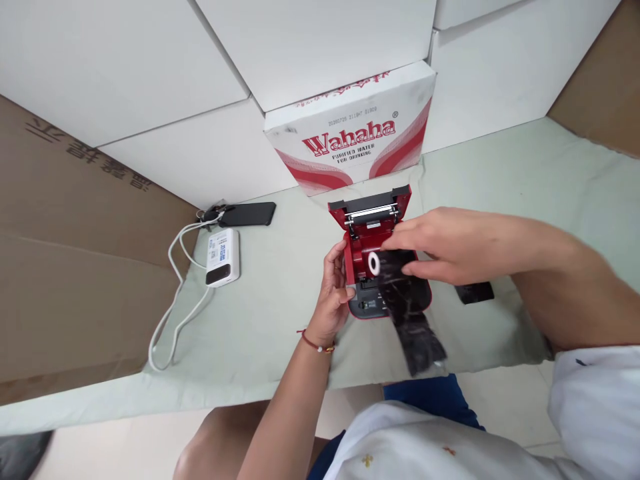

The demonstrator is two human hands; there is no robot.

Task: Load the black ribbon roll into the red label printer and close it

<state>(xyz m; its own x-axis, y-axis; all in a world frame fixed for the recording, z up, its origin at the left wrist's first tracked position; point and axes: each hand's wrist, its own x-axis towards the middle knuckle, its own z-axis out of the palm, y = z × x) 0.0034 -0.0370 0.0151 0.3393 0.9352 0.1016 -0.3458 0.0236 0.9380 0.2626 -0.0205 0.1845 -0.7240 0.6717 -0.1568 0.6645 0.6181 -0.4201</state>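
Pinching a glossy black roll with a white core [403, 300], the right hand [434, 243] holds it over an open red-and-black plastic device [367, 245]; the left hand's [334, 283] bent fingers and thumb clasp the device's side. Behind, a white-and-red cardboard box [350, 137] reads "Wahaha® PURIFIED WATER FOR DRINKING".
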